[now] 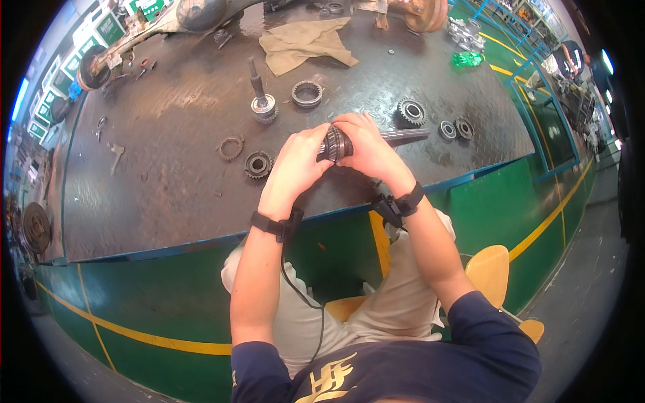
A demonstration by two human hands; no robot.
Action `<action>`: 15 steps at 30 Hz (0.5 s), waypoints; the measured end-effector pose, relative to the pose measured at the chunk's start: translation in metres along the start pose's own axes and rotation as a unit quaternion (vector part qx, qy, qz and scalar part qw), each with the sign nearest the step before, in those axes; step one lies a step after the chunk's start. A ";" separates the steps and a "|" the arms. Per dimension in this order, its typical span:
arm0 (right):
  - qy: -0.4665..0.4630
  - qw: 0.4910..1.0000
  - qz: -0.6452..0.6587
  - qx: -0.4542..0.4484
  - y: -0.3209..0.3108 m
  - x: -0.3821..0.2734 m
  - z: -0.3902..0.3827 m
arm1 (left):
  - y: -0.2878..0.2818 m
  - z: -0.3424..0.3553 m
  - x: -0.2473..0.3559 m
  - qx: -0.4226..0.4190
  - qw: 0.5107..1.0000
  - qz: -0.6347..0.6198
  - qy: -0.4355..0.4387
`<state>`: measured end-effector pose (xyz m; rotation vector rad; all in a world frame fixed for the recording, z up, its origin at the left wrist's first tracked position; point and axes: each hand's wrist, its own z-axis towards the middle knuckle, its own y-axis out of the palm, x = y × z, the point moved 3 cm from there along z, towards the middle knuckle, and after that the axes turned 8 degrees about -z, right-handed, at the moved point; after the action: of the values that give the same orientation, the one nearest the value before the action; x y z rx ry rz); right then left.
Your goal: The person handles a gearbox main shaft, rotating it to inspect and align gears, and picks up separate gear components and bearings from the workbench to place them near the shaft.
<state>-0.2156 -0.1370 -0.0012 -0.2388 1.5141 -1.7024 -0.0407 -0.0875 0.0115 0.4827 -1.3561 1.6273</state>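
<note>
Both of my hands grip a dark toothed gear shaft [338, 144] above the near part of a metal workbench. My left hand [300, 158] wraps its left side, and my right hand [368, 149] closes on its right side. A bare length of the shaft sticks out to the right past my right hand. Left of my left hand lie a dark gear [258, 164] and a thin toothed ring [231, 148]. Beyond my hands are a broad ring gear [307, 94] and an upright shaft with a gear at its base [263, 106].
The workbench [161, 168] has a blue edge. To the right lie a large gear [411, 112] and two smaller rings [455, 129]. A brown cloth [306, 46] and a rusty axle [154, 33] are at the back. A green plastic bottle [468, 59] lies far right.
</note>
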 end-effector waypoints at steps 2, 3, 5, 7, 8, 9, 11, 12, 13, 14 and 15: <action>-0.005 1.000 0.003 0.000 0.000 0.001 -0.001 | 0.001 0.001 0.000 -0.010 1.000 -0.004 -0.007; -0.001 1.000 0.004 0.004 0.000 0.003 -0.002 | 0.002 0.000 -0.001 0.000 1.000 0.001 -0.002; -0.018 0.999 -0.030 0.013 -0.004 -0.002 -0.004 | 0.003 -0.003 -0.004 0.006 1.000 0.009 0.003; -0.018 0.999 -0.013 0.025 -0.013 0.000 -0.007 | 0.003 -0.004 -0.004 0.022 1.000 0.003 0.016; -0.022 0.999 0.002 0.034 -0.016 0.002 -0.008 | 0.004 -0.004 -0.003 0.016 1.000 0.004 0.018; -0.017 0.999 0.003 0.038 -0.017 0.007 -0.008 | 0.004 -0.003 -0.004 0.013 1.000 -0.003 -0.005; -0.036 0.999 -0.018 0.034 -0.022 0.008 -0.005 | 0.003 -0.003 -0.003 0.008 1.000 -0.008 -0.028; -0.042 0.999 -0.002 0.029 -0.022 0.006 -0.004 | 0.003 -0.003 -0.004 0.011 1.000 -0.008 -0.024; -0.038 0.999 0.000 0.033 -0.021 0.006 -0.004 | 0.004 -0.003 -0.004 0.012 1.000 -0.009 -0.020; -0.052 0.998 -0.004 0.028 -0.019 0.006 -0.004 | 0.005 -0.002 -0.003 0.007 1.000 -0.007 -0.018; -0.066 0.998 -0.007 0.023 -0.018 0.005 -0.003 | 0.005 0.000 -0.004 0.005 0.999 -0.001 -0.036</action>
<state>-0.2287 -0.1395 0.0124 -0.3312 1.3786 -1.6970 -0.0430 -0.0884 0.0055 0.5531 -1.4004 1.6295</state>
